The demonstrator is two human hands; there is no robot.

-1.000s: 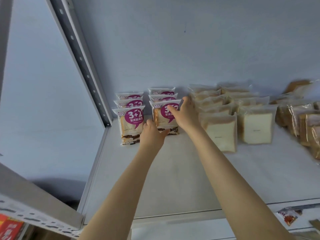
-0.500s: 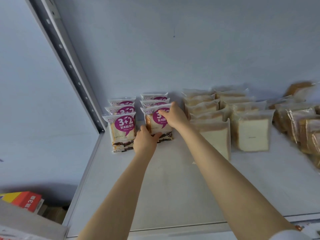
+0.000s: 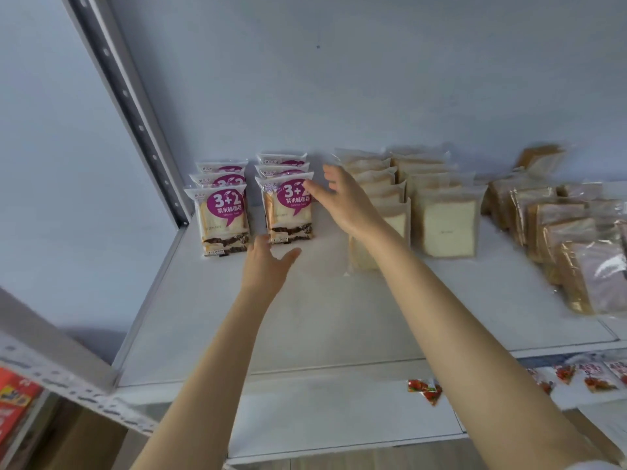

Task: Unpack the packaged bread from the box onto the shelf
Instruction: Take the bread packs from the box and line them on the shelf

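Two short rows of purple-labelled "3+2" bread packs stand upright at the back left of the white shelf [image 3: 322, 327]. The front pack of the right row [image 3: 288, 212] stands free. My left hand [image 3: 268, 262] hovers just below it with fingers spread and empty. Beside the pack's upper right corner is my right hand [image 3: 342, 198], open, its fingertips close to the pack's edge. The front pack of the left row [image 3: 224, 218] stands a little nearer to me. No box is in view.
Rows of plain white toast packs [image 3: 448, 222] stand right of my right hand, and brown bread packs [image 3: 570, 242] fill the far right. A perforated metal upright [image 3: 135, 113] bounds the shelf on the left. Small red snack packets [image 3: 424, 391] lie on the lower shelf.
Both hands have let go of the front right "3+2" pack and drawn back from it with fingers spread. The pack stays standing.
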